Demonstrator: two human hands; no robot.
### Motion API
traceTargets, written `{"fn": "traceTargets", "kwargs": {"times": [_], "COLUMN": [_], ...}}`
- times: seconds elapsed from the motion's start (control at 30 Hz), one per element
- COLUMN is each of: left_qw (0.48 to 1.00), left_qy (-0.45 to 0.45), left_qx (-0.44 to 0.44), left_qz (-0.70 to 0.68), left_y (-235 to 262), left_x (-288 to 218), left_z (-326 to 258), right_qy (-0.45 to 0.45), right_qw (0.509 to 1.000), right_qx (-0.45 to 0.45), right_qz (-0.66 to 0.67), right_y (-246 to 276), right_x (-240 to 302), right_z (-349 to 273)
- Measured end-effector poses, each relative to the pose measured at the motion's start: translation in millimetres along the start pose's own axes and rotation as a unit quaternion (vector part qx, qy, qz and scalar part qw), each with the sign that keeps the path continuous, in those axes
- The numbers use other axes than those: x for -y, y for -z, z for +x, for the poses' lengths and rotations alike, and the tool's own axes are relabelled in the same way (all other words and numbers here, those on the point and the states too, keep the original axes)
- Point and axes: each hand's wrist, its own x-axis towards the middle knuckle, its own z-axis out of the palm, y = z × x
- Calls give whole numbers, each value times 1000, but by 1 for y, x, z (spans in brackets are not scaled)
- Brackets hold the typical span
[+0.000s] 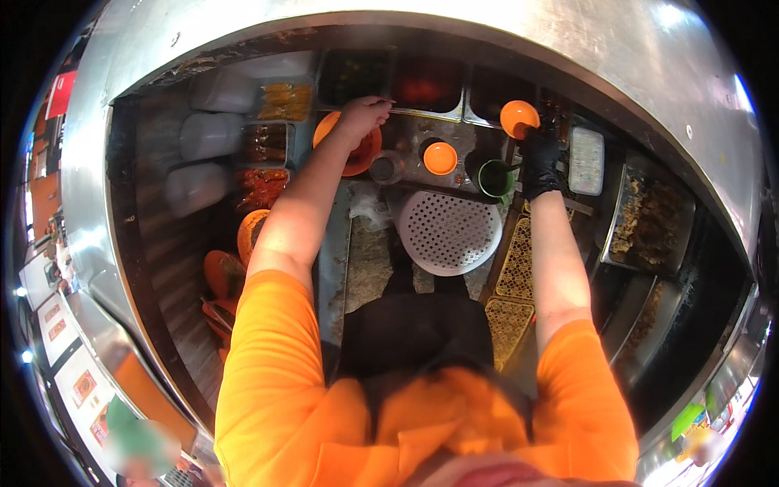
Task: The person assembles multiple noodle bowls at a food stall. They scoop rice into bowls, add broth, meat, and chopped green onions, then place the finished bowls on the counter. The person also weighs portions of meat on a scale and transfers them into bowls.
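Observation:
My bare left hand (367, 116) reaches over the near edge of the metal trays, its fingers pinched together. What they hold, if anything, is too small to make out. Under that wrist lies a large orange plate (369, 158). My right hand (542, 158), in a black glove, is closed at the near right edge of a small orange bowl (519, 114) and appears to grip it. The bowl is beside a dark-filled tray (491, 85). Between my hands stand a small orange cup (440, 158) and a green cup (494, 178).
A tray with red contents (426, 85) adjoins one with green contents (353, 75). On the left are red food (261, 187) and orange bowls (251, 234). A white perforated stool (450, 231), yellow crates (513, 268) and a tray of browned food (649, 219) are nearer. People appear at the lower corners.

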Motion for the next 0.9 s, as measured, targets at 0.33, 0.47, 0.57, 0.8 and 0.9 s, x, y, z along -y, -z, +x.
{"fn": "traceTargets", "kwargs": {"times": [0.33, 0.47, 0.57, 0.8, 0.9], "left_qw": [965, 946, 935, 933, 959], "left_qy": [111, 124, 123, 28, -24], "left_qx": [7, 12, 21, 38, 16], "left_qz": [-238, -299, -333, -357, -281], "left_y": [28, 25, 26, 31, 22], "left_x": [43, 47, 48, 19, -8], "left_z": [15, 6, 3, -22, -40], "right_qy": [-62, -72, -69, -21, 50], "right_qw": [983, 980, 981, 988, 981], "right_qx": [104, 98, 111, 128, 174], "right_qz": [140, 155, 142, 89, -72], "right_y": [-43, -54, -58, -77, -85], "right_x": [-13, -9, -12, -9, -5], "right_z": [5, 10, 16, 24, 27]}}
